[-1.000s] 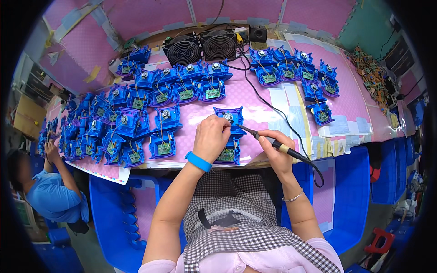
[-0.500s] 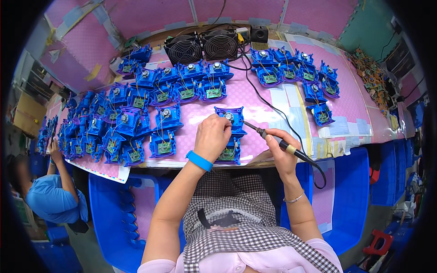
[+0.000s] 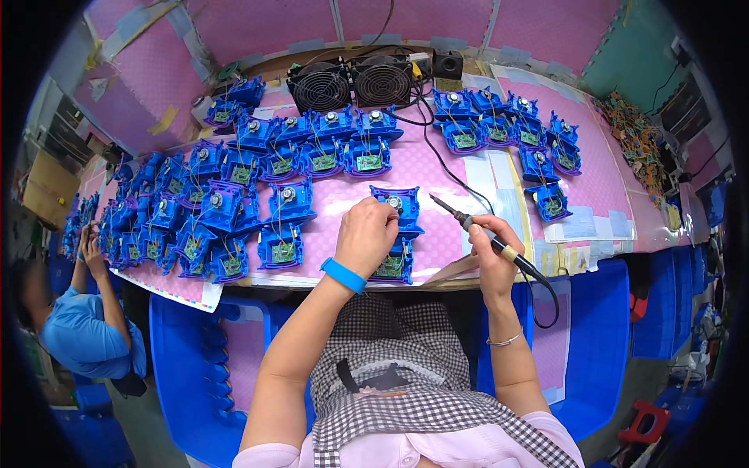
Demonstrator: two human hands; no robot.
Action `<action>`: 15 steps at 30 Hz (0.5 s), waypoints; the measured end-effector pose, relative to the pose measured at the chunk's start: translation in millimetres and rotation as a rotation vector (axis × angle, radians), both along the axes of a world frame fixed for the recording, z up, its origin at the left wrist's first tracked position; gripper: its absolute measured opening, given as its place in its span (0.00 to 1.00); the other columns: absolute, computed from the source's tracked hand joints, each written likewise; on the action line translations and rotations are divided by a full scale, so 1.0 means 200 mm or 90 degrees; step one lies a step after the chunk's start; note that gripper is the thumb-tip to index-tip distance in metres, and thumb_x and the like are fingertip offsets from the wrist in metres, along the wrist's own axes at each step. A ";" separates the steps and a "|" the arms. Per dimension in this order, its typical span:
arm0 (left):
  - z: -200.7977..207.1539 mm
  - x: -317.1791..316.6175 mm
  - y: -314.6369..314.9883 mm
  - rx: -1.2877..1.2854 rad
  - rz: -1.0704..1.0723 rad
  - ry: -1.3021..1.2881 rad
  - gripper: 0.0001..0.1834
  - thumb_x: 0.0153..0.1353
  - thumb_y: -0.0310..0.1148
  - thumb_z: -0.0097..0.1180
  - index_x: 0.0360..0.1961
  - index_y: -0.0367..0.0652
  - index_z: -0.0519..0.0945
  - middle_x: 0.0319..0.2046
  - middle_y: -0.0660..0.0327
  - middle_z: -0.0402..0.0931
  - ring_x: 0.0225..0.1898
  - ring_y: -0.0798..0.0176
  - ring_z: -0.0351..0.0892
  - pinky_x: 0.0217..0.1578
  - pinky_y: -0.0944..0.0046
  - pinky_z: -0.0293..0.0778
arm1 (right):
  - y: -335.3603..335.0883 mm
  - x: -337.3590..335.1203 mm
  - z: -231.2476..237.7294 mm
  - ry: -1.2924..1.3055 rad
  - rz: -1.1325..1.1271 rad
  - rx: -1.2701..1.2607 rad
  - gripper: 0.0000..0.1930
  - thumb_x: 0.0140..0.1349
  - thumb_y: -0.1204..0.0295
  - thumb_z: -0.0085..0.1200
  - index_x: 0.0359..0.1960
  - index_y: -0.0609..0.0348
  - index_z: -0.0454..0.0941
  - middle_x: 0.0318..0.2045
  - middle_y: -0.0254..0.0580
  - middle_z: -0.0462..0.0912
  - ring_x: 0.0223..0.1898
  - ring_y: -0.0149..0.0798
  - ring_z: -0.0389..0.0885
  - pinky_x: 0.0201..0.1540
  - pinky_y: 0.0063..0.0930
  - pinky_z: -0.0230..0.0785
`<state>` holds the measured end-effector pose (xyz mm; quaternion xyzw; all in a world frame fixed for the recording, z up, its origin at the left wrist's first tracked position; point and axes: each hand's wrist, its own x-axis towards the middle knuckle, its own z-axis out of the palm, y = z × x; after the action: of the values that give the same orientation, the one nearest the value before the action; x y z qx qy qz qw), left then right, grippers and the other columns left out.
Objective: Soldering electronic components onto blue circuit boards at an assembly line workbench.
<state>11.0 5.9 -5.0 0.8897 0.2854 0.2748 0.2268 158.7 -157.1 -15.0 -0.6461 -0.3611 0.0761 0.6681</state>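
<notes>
A soldering iron (image 3: pixel 462 218) rests in my right hand (image 3: pixel 496 251), its fingers wrapped round the handle. The bare tip points up and left, apart from the blue plastic housing (image 3: pixel 409 224) in front of me. Over that housing my left hand (image 3: pixel 365 235) is closed in a pinch beside the round metal speaker (image 3: pixel 394 202). What its fingertips grip is hidden. Below the speaker part, partly behind my left hand, the lower housing half holds a green circuit board (image 3: pixel 389 267).
Rows of similar blue housings (image 3: pixel 369 160) cover the left and back of the pink table. Two black fans (image 3: pixel 380 81) stand behind. The iron's cable (image 3: pixel 442 160) crosses the table. Blue bins (image 3: pixel 597 343) sit below its edge. A co-worker (image 3: pixel 90 335) is at far left.
My right hand has drawn the soldering iron slightly right and up, so its tip has left the speaker area. My left hand stays at the housing. The co-worker's hands have risen.
</notes>
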 end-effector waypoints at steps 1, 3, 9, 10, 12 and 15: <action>-0.01 0.00 0.00 0.000 0.001 -0.001 0.05 0.48 0.27 0.60 0.27 0.39 0.84 0.26 0.53 0.79 0.31 0.50 0.80 0.35 0.53 0.75 | 0.00 0.00 0.00 -0.001 0.001 0.000 0.10 0.59 0.75 0.59 0.42 0.65 0.80 0.25 0.33 0.78 0.21 0.23 0.71 0.23 0.15 0.61; -0.02 0.00 0.01 -0.004 0.000 -0.005 0.05 0.48 0.27 0.60 0.27 0.39 0.84 0.26 0.53 0.79 0.31 0.50 0.80 0.34 0.53 0.75 | 0.01 -0.01 0.00 0.034 0.013 -0.021 0.10 0.59 0.76 0.60 0.42 0.65 0.80 0.26 0.33 0.79 0.24 0.23 0.72 0.26 0.15 0.62; -0.02 -0.01 0.03 -0.029 -0.013 0.002 0.06 0.48 0.29 0.62 0.28 0.40 0.85 0.28 0.53 0.81 0.31 0.51 0.80 0.35 0.54 0.75 | 0.03 -0.06 0.05 0.035 0.007 0.013 0.10 0.57 0.77 0.62 0.41 0.65 0.82 0.32 0.36 0.81 0.31 0.25 0.75 0.34 0.19 0.67; -0.01 -0.03 0.04 -0.030 -0.012 0.001 0.06 0.48 0.29 0.62 0.28 0.40 0.85 0.28 0.53 0.81 0.31 0.51 0.80 0.35 0.54 0.75 | 0.04 -0.06 0.05 0.035 0.008 0.013 0.10 0.57 0.77 0.62 0.41 0.65 0.82 0.32 0.36 0.81 0.31 0.25 0.75 0.34 0.19 0.67; 0.01 -0.07 0.05 -0.072 -0.019 -0.047 0.12 0.49 0.32 0.65 0.37 0.42 0.85 0.30 0.55 0.82 0.29 0.56 0.80 0.33 0.58 0.75 | 0.04 -0.05 0.04 -0.036 -0.005 0.034 0.10 0.57 0.78 0.62 0.40 0.64 0.82 0.32 0.36 0.80 0.31 0.25 0.74 0.33 0.19 0.67; 0.04 -0.14 0.04 -0.036 0.086 -0.161 0.16 0.50 0.33 0.67 0.40 0.40 0.82 0.30 0.59 0.81 0.25 0.63 0.77 0.28 0.64 0.72 | 0.00 -0.02 0.01 0.023 -0.011 0.007 0.09 0.57 0.77 0.62 0.40 0.65 0.82 0.30 0.36 0.81 0.29 0.25 0.74 0.34 0.19 0.67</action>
<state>-17.1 14.8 3.6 0.8200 0.3211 0.3913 0.2671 154.2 -156.3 -13.8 -0.6439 -0.3438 0.0802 0.6788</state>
